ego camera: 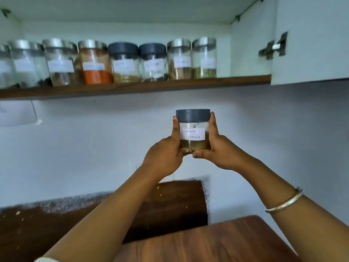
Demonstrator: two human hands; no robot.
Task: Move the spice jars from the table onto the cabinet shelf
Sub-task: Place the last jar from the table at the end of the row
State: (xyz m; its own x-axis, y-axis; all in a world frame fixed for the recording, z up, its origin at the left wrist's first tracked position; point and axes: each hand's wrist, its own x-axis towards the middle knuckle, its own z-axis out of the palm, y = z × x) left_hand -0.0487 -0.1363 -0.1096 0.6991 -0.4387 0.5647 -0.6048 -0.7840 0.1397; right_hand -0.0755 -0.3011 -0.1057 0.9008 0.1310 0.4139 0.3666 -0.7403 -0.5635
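Observation:
A clear spice jar point(193, 127) with a dark grey lid and a white label reading "Garam Masala" is held up in the air below the shelf. My left hand point(166, 154) grips its left side and my right hand point(219, 150) grips its right side, thumbs under the base. Olive-brown powder fills its bottom. Above, the wooden cabinet shelf point(132, 87) carries a row of several labelled jars, among them one with orange powder point(95, 63) and two with dark lids point(123, 62). Free shelf space lies right of the last steel-lidded jar point(204, 57).
The open white cabinet door point(313, 40) with its metal hinge point(273, 46) hangs at the right. A wooden table top point(217, 242) lies below my arms. A dark counter point(37, 224) runs along the white wall at the left.

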